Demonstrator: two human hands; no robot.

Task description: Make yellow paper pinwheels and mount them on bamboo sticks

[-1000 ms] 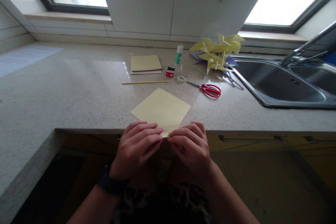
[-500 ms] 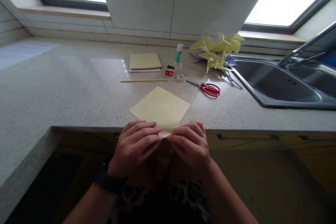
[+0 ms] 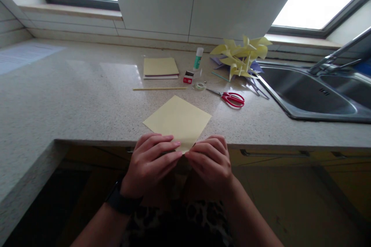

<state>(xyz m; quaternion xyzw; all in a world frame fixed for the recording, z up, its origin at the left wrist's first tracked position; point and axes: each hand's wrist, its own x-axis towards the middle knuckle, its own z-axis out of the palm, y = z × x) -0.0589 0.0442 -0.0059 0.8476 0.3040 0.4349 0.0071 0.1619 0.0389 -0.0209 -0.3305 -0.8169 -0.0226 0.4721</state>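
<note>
— Where did we have the paper (image 3: 177, 120) at that point?

— It lay flat on the worktop (image 3: 87, 100), turned like a diamond, with its near corner poking just over the near edge. That corner was where we held it: our left hand (image 3: 150, 162) and right hand (image 3: 211, 160) met there, fingertips almost touching, each pinching the paper from its own side.

— So neither hand was spread flat?

— No, both were curled, fingers bunched on that one corner. The rest of the sheet was free.

— What did the step seem to ask of us?

— We judged it a fold from the near corner toward the far one. Done well, it meant lifting the corner evenly with both hands, laying it point on point, and only then pressing the crease from the middle outwards. One hand leading would have skewed it.

— Anything in the way?

— Not close by. The stick (image 3: 160, 88) lay just beyond the far corner, the scissors (image 3: 232, 98) to the far right, the pinwheels (image 3: 240, 57) by the sink (image 3: 313, 96). The pad (image 3: 160, 67) and glue (image 3: 198, 58) sat well apart, farther back.
</note>
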